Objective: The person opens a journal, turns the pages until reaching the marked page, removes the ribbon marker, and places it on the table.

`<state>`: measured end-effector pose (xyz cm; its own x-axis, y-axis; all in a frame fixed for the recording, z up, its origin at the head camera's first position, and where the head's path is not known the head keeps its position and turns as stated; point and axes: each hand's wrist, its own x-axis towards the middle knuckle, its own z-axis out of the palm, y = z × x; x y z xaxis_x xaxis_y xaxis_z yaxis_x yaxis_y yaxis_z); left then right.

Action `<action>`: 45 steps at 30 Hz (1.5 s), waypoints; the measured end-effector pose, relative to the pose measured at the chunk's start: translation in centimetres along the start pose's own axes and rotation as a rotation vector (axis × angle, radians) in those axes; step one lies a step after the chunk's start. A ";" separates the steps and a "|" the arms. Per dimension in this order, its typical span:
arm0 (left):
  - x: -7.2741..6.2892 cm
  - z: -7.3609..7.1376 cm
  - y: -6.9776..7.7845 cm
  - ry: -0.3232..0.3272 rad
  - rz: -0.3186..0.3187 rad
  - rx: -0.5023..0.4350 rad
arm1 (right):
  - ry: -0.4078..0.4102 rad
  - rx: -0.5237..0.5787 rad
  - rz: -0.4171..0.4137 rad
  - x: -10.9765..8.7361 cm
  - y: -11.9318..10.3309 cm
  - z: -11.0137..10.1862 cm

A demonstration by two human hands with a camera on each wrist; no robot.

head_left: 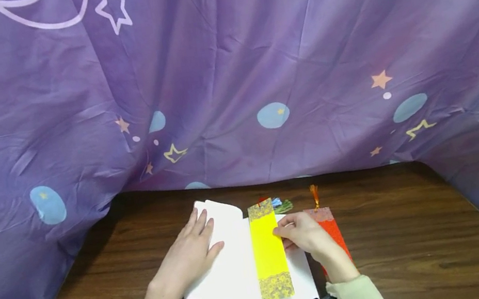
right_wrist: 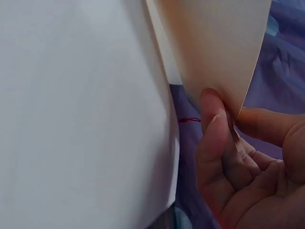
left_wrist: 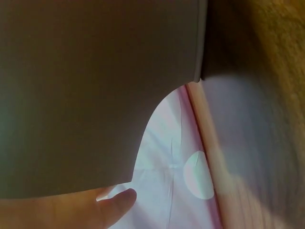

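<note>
An open book (head_left: 230, 266) with blank white pages lies on the table. My left hand (head_left: 192, 253) rests with spread fingers on its left page. In the left wrist view, the page (left_wrist: 86, 95) fills much of the frame and a thumb (left_wrist: 116, 210) shows below it. My right hand (head_left: 302, 233) pinches the right edge of a yellow bookmark (head_left: 268, 249) with patterned ends, upright over the right page near the fold. In the right wrist view, thumb and fingers (right_wrist: 214, 138) grip the bookmark's pale back (right_wrist: 219, 52). A red cord (right_wrist: 190, 119) shows beside them.
A red bookmark (head_left: 333, 231) with an orange tassel (head_left: 315, 196) lies right of the book, partly behind my right forearm. Blue (head_left: 276, 202) and green tassels (head_left: 283, 207) show beyond the book's far edge. A purple curtain (head_left: 228, 78) hangs behind the wooden table (head_left: 411, 227).
</note>
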<state>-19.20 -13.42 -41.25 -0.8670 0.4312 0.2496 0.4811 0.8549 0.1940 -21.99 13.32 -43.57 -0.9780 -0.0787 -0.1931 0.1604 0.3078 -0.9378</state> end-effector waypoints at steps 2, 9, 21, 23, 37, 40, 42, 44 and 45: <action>-0.1 0.0 0.0 -0.005 -0.001 -0.005 | -0.002 0.014 -0.002 0.0 0.1 -0.4; -0.2 -0.2 0.1 -0.006 -0.010 -0.032 | 0.022 0.040 -0.011 0.1 0.6 -2.1; -0.3 -0.2 0.3 -0.009 -0.034 -0.077 | 0.024 0.085 -0.024 -0.3 -0.1 -4.1; -0.3 -0.2 0.3 -0.015 -0.043 -0.079 | 0.030 0.090 -0.021 -0.4 -0.1 -4.4; -0.2 -0.3 0.5 -0.010 -0.073 -0.088 | 0.064 0.077 -0.036 -1.2 -1.0 -5.9; -0.1 -0.2 0.7 0.000 -0.070 -0.098 | 0.057 0.080 -0.052 -1.4 -1.1 -6.4; 0.0 -0.2 0.8 0.004 -0.066 -0.100 | 0.061 0.088 -0.065 -1.6 -1.2 -6.8; 0.1 -0.2 0.9 0.007 -0.060 -0.103 | 0.068 0.092 -0.075 -1.9 -1.3 -7.3; 0.1 -0.2 1.0 0.011 -0.055 -0.104 | 0.076 0.091 -0.078 -2.0 -1.3 -7.5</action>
<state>-18.78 -12.63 -40.83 -0.8913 0.3808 0.2460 0.4441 0.8424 0.3052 -21.25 20.20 -39.78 -0.9947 -0.0262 -0.0994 0.0915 0.2157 -0.9722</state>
